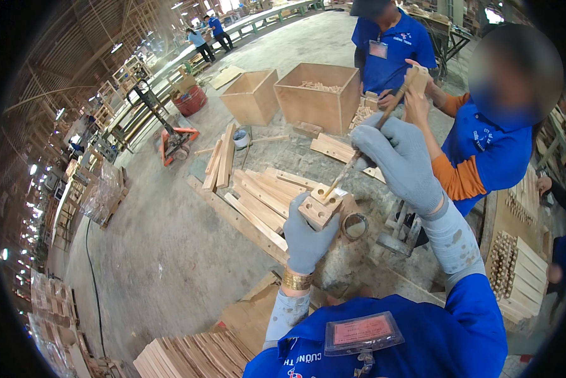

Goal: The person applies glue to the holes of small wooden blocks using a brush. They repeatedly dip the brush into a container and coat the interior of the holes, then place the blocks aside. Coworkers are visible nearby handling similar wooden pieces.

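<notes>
My gloved left hand (309, 244) is wrapped round a pale wooden block (316, 213) with several round holes drilled in it. In my gloved right hand (399, 157) is a thin stick-like brush (342, 176), slanting down to the left. Its lower tip meets the block at one of the holes; whether it goes inside I cannot tell. Just right of the block stands a small round cup (355, 225) with a dark inside. Behind my left hand, several wooden bars (264, 194) lie in a loose pile.
Close on the right, a co-worker in orange sleeves (462, 179) holds another wooden piece (416, 80); a second person (393, 44) stands behind. Two plywood bins (251, 97) and a red pallet jack (177, 142) stand farther off. Stacked wood (191, 356) lies at lower left, more parts (516, 271) at right.
</notes>
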`<state>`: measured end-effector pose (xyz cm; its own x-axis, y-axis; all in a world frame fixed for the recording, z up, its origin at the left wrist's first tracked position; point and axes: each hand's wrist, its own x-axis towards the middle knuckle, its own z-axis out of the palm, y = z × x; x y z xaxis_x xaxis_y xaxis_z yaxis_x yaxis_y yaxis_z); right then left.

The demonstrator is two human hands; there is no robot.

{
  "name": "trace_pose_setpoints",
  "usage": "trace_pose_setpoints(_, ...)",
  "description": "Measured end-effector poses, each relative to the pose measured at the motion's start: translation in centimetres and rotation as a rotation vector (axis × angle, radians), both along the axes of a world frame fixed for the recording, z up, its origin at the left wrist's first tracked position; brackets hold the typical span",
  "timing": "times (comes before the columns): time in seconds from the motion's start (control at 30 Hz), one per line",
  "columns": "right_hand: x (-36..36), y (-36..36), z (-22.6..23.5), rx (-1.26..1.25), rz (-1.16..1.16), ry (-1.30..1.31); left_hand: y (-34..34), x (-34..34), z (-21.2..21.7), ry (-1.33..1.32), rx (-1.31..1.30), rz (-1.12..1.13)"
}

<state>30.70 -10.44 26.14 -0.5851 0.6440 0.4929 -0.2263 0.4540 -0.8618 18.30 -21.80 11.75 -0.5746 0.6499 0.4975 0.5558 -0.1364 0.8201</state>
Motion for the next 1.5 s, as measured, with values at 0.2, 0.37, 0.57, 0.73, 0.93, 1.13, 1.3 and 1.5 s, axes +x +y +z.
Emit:
trace_pose_setpoints(0.2,1.1,0.3,-2.2,0.167,-0.023,-0.119,0.5,0.1,0.0,-0.062,-0.011,-0.037)
trace_pose_setpoints(0.37,0.5,0.6,-2.6,0.524,-0.020,-0.098,0.8,0.3,0.1,-0.024,-0.021,-0.042)
trace_pose_setpoints(0.57,-1.4,0.7,-2.8,0.861,-0.007,-0.099,1.0,-0.1,-0.4,0.054,0.034,-0.013)
trace_pose_setpoints(0.73,-1.8,-0.4,-1.5,0.788,0.027,-0.206,0.8,-0.5,-0.6,0.015,0.036,-0.049)
trace_pose_setpoints(0.93,-2.0,-0.3,-1.3,0.823,-0.031,-0.172,1.0,-0.2,-0.2,0.000,0.038,-0.038)
trace_pose_setpoints(1.13,1.0,0.9,-2.5,0.310,-0.107,-0.065,1.0,-0.5,-0.5,0.040,0.083,0.035)
trace_pose_setpoints(1.3,3.6,5.0,-16.4,0.478,-0.266,-0.379,0.4,-0.1,-0.1,0.047,0.111,0.075)
trace_pose_setpoints(1.5,2.4,3.6,-28.3,0.345,-0.307,-0.591,0.2,0.1,-0.4,-0.027,0.078,0.019)
